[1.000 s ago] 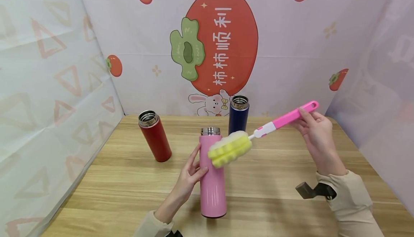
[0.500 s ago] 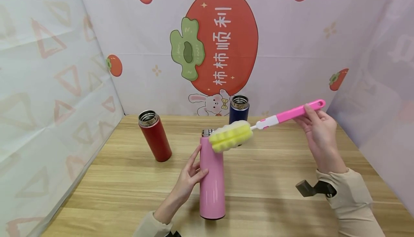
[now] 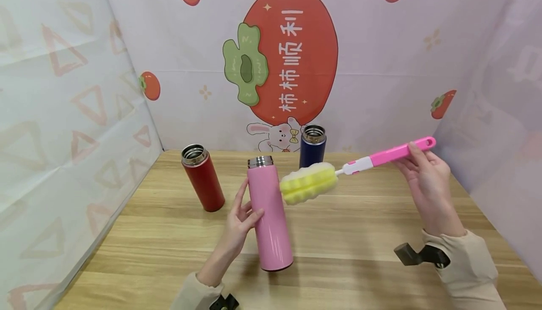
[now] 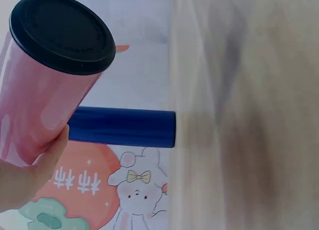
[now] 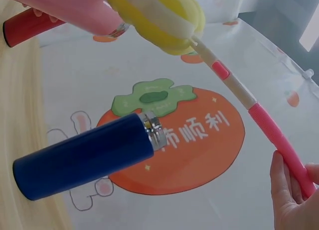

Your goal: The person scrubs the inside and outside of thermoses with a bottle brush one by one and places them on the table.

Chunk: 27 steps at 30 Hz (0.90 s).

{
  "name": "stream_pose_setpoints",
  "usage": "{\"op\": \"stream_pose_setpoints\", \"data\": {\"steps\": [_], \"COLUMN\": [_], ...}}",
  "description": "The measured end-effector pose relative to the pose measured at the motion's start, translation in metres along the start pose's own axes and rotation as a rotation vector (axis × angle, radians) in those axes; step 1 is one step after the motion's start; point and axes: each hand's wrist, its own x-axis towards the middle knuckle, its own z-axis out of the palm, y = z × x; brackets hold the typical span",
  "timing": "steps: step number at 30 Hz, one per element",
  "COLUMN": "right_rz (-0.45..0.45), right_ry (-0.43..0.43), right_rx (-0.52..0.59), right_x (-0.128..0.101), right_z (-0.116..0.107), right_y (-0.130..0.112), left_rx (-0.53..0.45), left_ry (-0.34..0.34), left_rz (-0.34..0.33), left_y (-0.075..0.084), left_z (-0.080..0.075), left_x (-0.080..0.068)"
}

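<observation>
I'm looking at a wooden surface (image 3: 169,234) boxed in by cloth walls printed with persimmons and a rabbit. Far left stands a red bottle (image 3: 202,177), lid off and untouched. In the middle my left hand (image 3: 239,219) curls its fingers and thumb around the pink bottle (image 3: 268,216), tipping it leftward with its base lifted partly off the wood; its mouth is open. Just beside its upper right side floats the yellow sponge head of the bottle brush (image 3: 308,183), not yet inside any mouth. Behind the sponge stands a dark blue bottle (image 3: 312,146), also open. At far right my right hand (image 3: 428,184) pinches the brush's pink handle near its end. As I judge it, brush and bottle are lined up, but scrubbing hasn't begun; all three bottles remain.
</observation>
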Motion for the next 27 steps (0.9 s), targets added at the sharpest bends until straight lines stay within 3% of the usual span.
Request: {"op": "stream_pose_setpoints", "data": {"steps": [10,20,22,27], "right_rz": [0.006,0.032,0.036,0.075], "right_ry": [-0.045,-0.063,-0.116,-0.149], "right_rx": [-0.03,-0.151,-0.135,-0.152], "right_x": [-0.011,-0.014,-0.011,-0.013], "right_z": [-0.015,-0.035,-0.044,-0.044], "right_y": [0.0,0.007,0.009,0.013], "left_rx": [-0.035,-0.09,-0.101,-0.141], "left_ry": [0.139,0.18,0.187,0.209], "left_rz": [0.115,0.218,0.237,0.256], "left_y": [0.018,0.031,0.034,0.037], "left_z": [-0.005,-0.008,-0.008,-0.007], "left_x": [0.007,0.01,0.011,0.013]}}
